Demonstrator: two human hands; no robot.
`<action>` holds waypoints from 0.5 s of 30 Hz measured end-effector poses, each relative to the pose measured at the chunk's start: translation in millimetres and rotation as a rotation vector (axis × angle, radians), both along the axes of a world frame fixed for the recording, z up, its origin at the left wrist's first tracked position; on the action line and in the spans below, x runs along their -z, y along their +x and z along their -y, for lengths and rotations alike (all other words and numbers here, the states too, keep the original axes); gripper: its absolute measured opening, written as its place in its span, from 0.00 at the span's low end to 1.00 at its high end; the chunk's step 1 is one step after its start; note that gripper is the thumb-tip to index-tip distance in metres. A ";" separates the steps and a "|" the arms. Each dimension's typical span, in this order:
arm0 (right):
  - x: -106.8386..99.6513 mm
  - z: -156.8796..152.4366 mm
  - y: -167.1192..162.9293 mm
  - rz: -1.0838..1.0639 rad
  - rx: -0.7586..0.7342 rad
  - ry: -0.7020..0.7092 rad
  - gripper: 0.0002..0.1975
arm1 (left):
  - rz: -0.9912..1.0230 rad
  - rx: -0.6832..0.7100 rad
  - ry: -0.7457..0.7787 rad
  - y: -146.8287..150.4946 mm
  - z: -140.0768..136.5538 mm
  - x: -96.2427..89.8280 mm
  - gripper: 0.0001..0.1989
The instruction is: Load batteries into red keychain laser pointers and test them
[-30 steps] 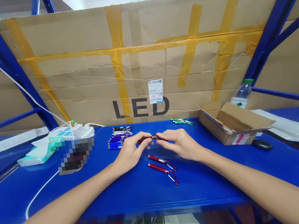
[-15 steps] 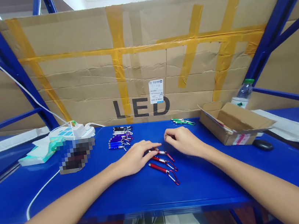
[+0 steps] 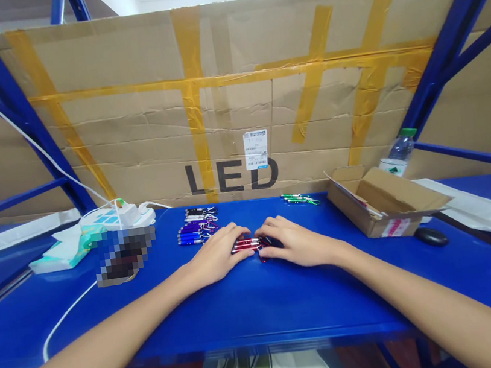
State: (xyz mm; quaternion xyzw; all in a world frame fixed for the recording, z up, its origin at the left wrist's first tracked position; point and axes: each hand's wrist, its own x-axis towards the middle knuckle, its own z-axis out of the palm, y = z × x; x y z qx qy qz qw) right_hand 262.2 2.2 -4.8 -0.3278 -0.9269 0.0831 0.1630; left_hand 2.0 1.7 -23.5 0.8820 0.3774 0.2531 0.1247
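Note:
Several red keychain flashlights (image 3: 245, 244), slim metal tubes with carabiner clips, lie bunched side by side on the blue table (image 3: 262, 303). My left hand (image 3: 221, 253) is closed around their tube ends, thumb at the near side and fingers at the far side. From the other side my right hand (image 3: 297, 241) closes around the clip ends and hides most of the clips. Left of my hands, a row of black, silver, purple and blue flashlights (image 3: 194, 228) rests on the table. Green flashlights (image 3: 299, 199) lie farther back on the right.
An open cardboard box (image 3: 373, 228) stands at the right, with a black computer mouse (image 3: 432, 236) and a green-capped bottle (image 3: 399, 153) by it. At left are a tissue pack (image 3: 61, 254), a power strip (image 3: 143, 215) and a blurred dark object (image 3: 125, 255). Large cardboard (image 3: 152, 142) forms the back.
The red flashlights, spread apart and slanted before, are now gathered in a tight bunch. My right hand has come down and left onto their clips; my left hand has shifted slightly left.

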 end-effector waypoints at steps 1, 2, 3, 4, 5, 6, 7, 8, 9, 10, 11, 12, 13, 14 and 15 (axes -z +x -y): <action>0.3 1.2 0.0 0.022 -0.024 0.000 0.20 | 0.028 0.003 -0.026 -0.8 -2.4 1.2 0.19; 0.4 2.2 0.1 0.046 -0.024 0.007 0.21 | 0.060 0.022 -0.061 -1.3 -4.3 2.1 0.21; 0.4 2.8 0.4 0.069 -0.008 0.022 0.19 | 0.093 0.050 -0.103 -1.4 -5.6 2.8 0.22; 0.2 3.1 1.0 0.088 0.014 0.042 0.17 | 0.124 0.081 -0.145 -1.1 -6.2 3.4 0.24; -0.2 3.2 1.7 0.100 0.036 0.060 0.14 | 0.152 0.112 -0.184 -0.4 -6.1 3.8 0.25; -0.9 3.2 2.5 0.104 0.055 0.072 0.11 | 0.175 0.140 -0.214 0.5 -5.4 3.9 0.26; -1.8 3.3 3.1 0.099 0.066 0.077 0.10 | 0.190 0.161 -0.230 1.5 -4.2 3.8 0.27; -2.8 3.6 3.5 0.084 0.067 0.075 0.10 | 0.194 0.170 -0.225 2.4 -2.7 3.4 0.28; -3.7 4.1 3.4 0.063 0.056 0.070 0.10 | 0.186 0.162 -0.195 3.0 -1.1 2.7 0.28; -4.6 4.8 2.9 0.046 0.037 0.065 0.11 | 0.170 0.134 -0.142 3.4 0.3 1.8 0.27; -5.2 5.7 2.0 0.038 0.016 0.062 0.10 | 0.149 0.084 -0.075 3.5 1.4 0.7 0.25; -5.6 6.8 0.7 0.039 -0.005 0.060 0.09 | 0.123 0.016 -0.012 3.4 2.1 -0.5 0.22; -5.9 8.0 -0.8 0.048 -0.022 0.059 0.08 | 0.090 -0.059 0.027 3.1 2.3 -1.6 0.20; -5.9 9.1 -2.2 0.060 -0.032 0.058 0.07 | 0.054 -0.128 0.030 2.9 2.3 -2.6 0.19; -5.9 10.2 -3.5 0.073 -0.035 0.057 0.05 | 0.015 -0.177 0.000 2.8 2.2 -3.4 0.18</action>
